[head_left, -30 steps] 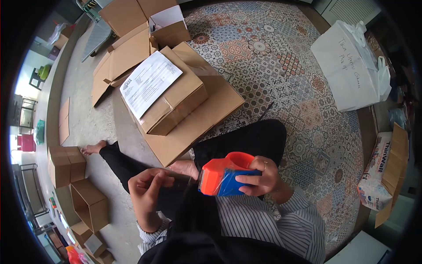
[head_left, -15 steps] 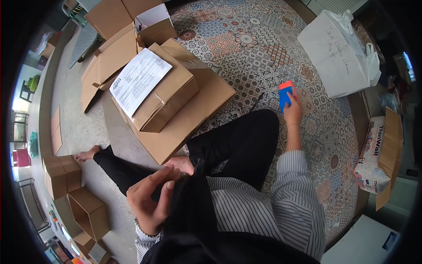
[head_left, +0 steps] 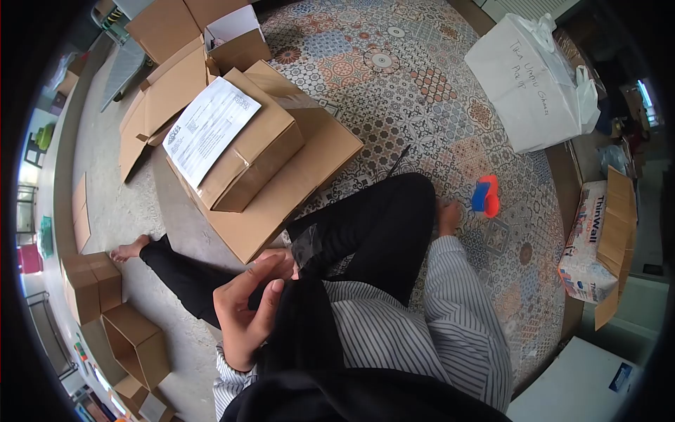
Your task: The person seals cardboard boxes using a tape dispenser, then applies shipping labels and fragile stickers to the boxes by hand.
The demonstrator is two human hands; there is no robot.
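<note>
A single camera worn on the person's head looks forward and steeply down, past black cloth [head_left: 337,397] and a striped shirt [head_left: 380,323] at the bottom edge. The shirt and left hand [head_left: 242,309] lie close below the lens; the right hand [head_left: 448,214] is farther out, partly hidden by the bent knee [head_left: 415,197]. Stacked cardboard boxes [head_left: 271,158] sit ahead, left of centre, with patterned floor [head_left: 436,119] beyond. The very wide lens bends the room's sides, and a dark, curved border rings the view.
</note>
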